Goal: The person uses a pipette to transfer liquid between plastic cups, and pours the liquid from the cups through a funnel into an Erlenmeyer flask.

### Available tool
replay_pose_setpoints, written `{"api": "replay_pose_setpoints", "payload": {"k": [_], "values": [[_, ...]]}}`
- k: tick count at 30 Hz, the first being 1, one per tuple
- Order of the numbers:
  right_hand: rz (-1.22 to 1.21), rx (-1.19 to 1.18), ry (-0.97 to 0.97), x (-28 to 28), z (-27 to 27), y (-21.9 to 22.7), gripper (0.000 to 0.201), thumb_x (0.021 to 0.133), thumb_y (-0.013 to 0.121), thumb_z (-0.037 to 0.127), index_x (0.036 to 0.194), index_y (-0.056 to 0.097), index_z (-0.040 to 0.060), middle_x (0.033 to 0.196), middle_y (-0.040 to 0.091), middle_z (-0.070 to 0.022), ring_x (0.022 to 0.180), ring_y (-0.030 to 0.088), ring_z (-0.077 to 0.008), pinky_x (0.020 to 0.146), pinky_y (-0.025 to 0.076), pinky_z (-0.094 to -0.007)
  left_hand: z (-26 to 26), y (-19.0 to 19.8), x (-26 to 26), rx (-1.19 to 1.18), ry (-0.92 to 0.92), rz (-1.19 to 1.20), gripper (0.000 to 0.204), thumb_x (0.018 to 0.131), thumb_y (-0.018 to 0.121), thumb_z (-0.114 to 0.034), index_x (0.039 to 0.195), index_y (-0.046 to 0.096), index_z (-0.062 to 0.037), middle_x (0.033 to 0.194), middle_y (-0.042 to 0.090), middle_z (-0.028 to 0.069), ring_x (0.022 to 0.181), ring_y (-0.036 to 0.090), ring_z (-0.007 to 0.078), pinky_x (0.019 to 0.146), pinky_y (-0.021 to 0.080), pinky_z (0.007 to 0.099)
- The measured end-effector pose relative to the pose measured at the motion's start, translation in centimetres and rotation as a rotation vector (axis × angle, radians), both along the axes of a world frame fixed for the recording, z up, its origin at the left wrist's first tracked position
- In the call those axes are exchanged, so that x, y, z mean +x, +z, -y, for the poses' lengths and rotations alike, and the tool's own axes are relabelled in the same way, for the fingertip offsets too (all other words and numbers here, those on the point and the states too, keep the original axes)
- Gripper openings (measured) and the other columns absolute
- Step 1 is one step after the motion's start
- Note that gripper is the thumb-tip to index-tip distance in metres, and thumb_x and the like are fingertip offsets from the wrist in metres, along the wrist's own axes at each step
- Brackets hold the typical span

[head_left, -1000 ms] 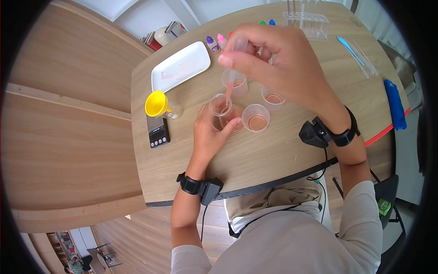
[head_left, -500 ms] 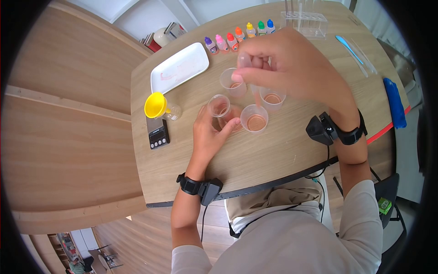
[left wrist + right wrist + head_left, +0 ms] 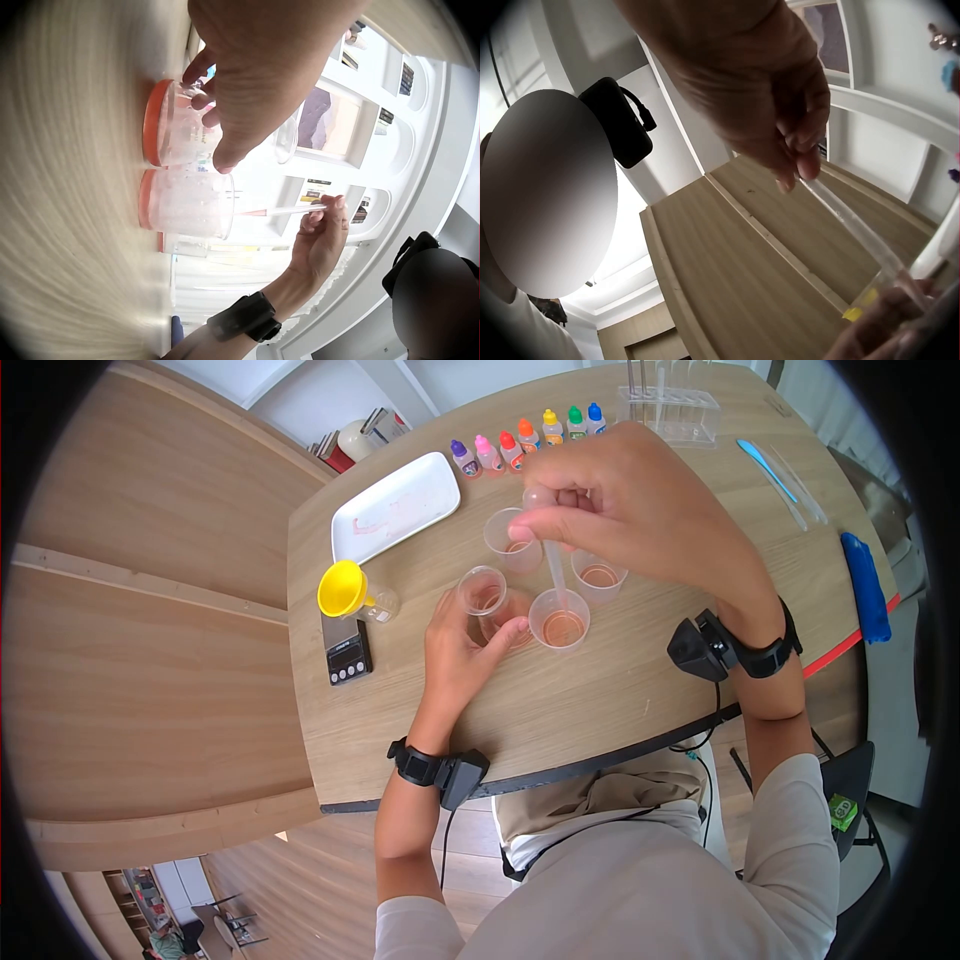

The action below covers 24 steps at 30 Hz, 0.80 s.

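Note:
My left hand [image 3: 462, 655] curls round a clear conical flask [image 3: 484, 592] with reddish liquid at its base, thumb along the near side. My right hand [image 3: 645, 515] pinches a clear plastic dropper pipette [image 3: 556, 568] by its bulb, slanting down. Its tip reaches the mouth of the nearest clear plastic cup [image 3: 561, 622], which holds a shallow layer of reddish liquid. In the left wrist view the pipette [image 3: 289, 210] shows pink near its tip, at the rim of the cup [image 3: 191, 202]. Two similar cups, one behind [image 3: 512, 540] and one to the right [image 3: 600, 576], hold reddish liquid too.
A white tray [image 3: 440, 465] with pink stains lies at the back left. Left of the flask, a yellow funnel [image 3: 343, 588] sits near a digital scale [image 3: 348, 658]. Several dye bottles [image 3: 510, 450] line the back, beside a clear test-tube rack [image 3: 690, 420]. A blue roll [image 3: 866, 588] lies far right.
My right hand has carried the pipette from the flask's mouth rightward to the nearest cup. In the last half second the pipette has stayed there. My left hand has kept its grip.

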State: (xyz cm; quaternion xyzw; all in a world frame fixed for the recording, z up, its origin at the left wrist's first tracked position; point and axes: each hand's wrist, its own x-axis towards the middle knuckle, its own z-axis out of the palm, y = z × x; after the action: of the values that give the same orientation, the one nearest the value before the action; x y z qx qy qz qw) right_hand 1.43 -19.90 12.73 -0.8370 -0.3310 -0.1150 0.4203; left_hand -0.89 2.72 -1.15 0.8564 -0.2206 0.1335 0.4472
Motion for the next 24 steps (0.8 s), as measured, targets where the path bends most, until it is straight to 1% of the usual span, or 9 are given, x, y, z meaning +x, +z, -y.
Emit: {"api": "replay_pose_setpoints", "payload": {"k": [4, 7, 11, 14, 16, 17, 19, 23, 24], "values": [[0.069, -0.004, -0.023, 0.2, 0.0, -0.1, 0.024, 0.080, 0.069, 0.021, 0.068, 0.059, 0.0038, 0.052, 0.049, -0.0068, 0.047, 0.043, -0.0190, 0.049, 0.035, -0.0328, 0.0, 0.0, 0.0, 0.011, 0.002, -0.002, 0.052, 0.072, 0.084, -0.019, 0.114, 0.059, -0.0024, 0.108, 0.066, 0.0146, 0.100, 0.063, 0.0297, 0.086, 0.051, 0.0376], [0.081, -0.005, -0.052, 0.1, -0.2, -0.3, 0.025, 0.080, 0.070, 0.022, 0.067, 0.059, 0.0042, 0.052, 0.049, -0.0057, 0.047, 0.044, -0.0179, 0.049, 0.034, -0.0326, -0.1, 0.0, 0.0, 0.017, 0.003, 0.009, 0.053, 0.071, 0.084, -0.019, 0.115, 0.059, -0.0025, 0.108, 0.066, 0.0144, 0.100, 0.063, 0.0296, 0.086, 0.051, 0.0376], [0.012, 0.027, -0.055, 0.0, -0.3, -0.2, 0.026, 0.079, 0.072, 0.024, 0.067, 0.059, 0.0049, 0.052, 0.051, -0.0041, 0.048, 0.045, -0.0168, 0.048, 0.035, -0.0317, -0.1, 0.0, 0.0, 0.024, 0.001, 0.007, 0.053, 0.071, 0.084, -0.019, 0.115, 0.059, -0.0026, 0.108, 0.066, 0.0145, 0.100, 0.063, 0.0296, 0.086, 0.051, 0.0377], [-0.021, 0.000, -0.061, 0.1, -0.2, -0.3, 0.028, 0.079, 0.073, 0.026, 0.066, 0.059, 0.0056, 0.053, 0.052, -0.0026, 0.048, 0.045, -0.0146, 0.048, 0.035, -0.0303, -0.1, 0.1, 0.0, 0.023, -0.004, 0.013, 0.053, 0.071, 0.084, -0.019, 0.115, 0.059, -0.0027, 0.108, 0.066, 0.0145, 0.100, 0.063, 0.0297, 0.086, 0.051, 0.0377], [-0.046, 0.063, -0.088, 0.2, -0.2, -0.3, 0.027, 0.080, 0.072, 0.026, 0.067, 0.060, 0.0054, 0.054, 0.051, -0.0016, 0.049, 0.045, -0.0116, 0.048, 0.034, -0.0282, -0.2, 0.2, -0.1, 0.068, -0.008, -0.019, 0.053, 0.075, 0.082, -0.015, 0.119, 0.056, -0.0027, 0.118, 0.066, 0.0126, 0.108, 0.062, 0.0230, 0.095, 0.047, 0.0347], [-0.045, 0.062, -0.087, 0.1, -0.2, -0.3, 0.027, 0.080, 0.072, 0.026, 0.067, 0.060, 0.0054, 0.054, 0.051, -0.0016, 0.049, 0.045, -0.0116, 0.048, 0.034, -0.0282, -0.2, 0.2, -0.1, 0.067, -0.007, -0.019, 0.053, 0.075, 0.082, -0.015, 0.119, 0.056, -0.0027, 0.118, 0.066, 0.0126, 0.108, 0.062, 0.0230, 0.095, 0.047, 0.0347], [-0.034, 0.214, -0.092, -0.1, -0.4, -0.3, 0.021, 0.086, 0.072, 0.019, 0.073, 0.063, 0.0039, 0.059, 0.048, 0.0059, 0.052, 0.037, -0.0011, 0.046, 0.026, -0.0214, -0.3, 0.1, -0.1, 0.073, -0.006, -0.010, 0.054, 0.074, 0.083, -0.015, 0.119, 0.056, -0.0028, 0.119, 0.066, 0.0127, 0.109, 0.062, 0.0232, 0.095, 0.047, 0.0348], [-0.053, 0.158, -0.109, -0.4, 0.2, 0.9, 0.022, 0.087, 0.070, 0.019, 0.074, 0.062, 0.0036, 0.061, 0.050, 0.0058, 0.054, 0.042, -0.0001, 0.048, 0.029, -0.0193, -0.3, 0.0, 0.0, 0.079, -0.006, -0.007, 0.054, 0.074, 0.083, -0.014, 0.119, 0.056, -0.0030, 0.118, 0.066, 0.0127, 0.109, 0.062, 0.0231, 0.095, 0.047, 0.0348], [-0.066, 0.202, -0.121, -0.4, 0.1, 0.8, 0.021, 0.087, 0.070, 0.019, 0.075, 0.062, 0.0038, 0.062, 0.052, 0.0056, 0.055, 0.043, -0.0002, 0.049, 0.030, -0.0187, -0.2, -0.1, 0.0, 0.058, -0.005, 0.019, 0.053, 0.072, 0.084, -0.016, 0.117, 0.057, -0.0027, 0.113, 0.066, 0.0137, 0.104, 0.063, 0.0269, 0.090, 0.049, 0.0363]]}}
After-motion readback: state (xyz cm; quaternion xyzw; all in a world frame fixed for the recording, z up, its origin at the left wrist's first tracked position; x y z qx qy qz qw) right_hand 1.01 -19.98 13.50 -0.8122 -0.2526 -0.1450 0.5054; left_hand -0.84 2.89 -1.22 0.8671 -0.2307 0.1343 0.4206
